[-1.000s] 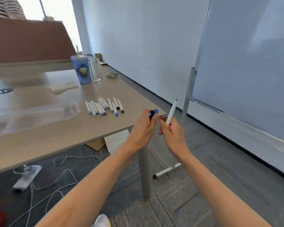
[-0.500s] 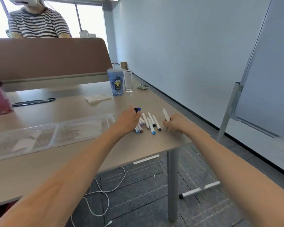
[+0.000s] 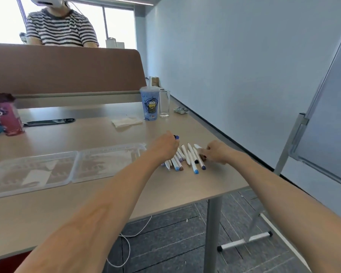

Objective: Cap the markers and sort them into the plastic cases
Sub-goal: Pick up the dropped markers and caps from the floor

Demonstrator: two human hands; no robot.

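Note:
Several white markers [image 3: 189,159] with coloured caps lie in a loose row near the table's right edge. My left hand [image 3: 164,148] hovers at the row's left end and grips small caps [image 3: 176,137], one blue and one dark, that poke out above its fingers. My right hand [image 3: 218,152] sits at the row's right end, low over the table, and pinches a white marker [image 3: 197,146] whose end points left. An open clear plastic case [image 3: 73,170] with two shallow halves lies left of the markers.
A blue cartoon cup [image 3: 150,105], a glass [image 3: 164,103] and a napkin [image 3: 126,121] stand behind the markers. A pink can [image 3: 9,119] and a dark phone [image 3: 47,122] are at the left. A person in stripes sits behind the brown divider [image 3: 63,69]. A whiteboard stand [image 3: 289,142] is right of the table.
Both hands came from the air beyond the table's corner down onto the marker row. Since half a second ago my right hand has tipped its white marker lower and flatter.

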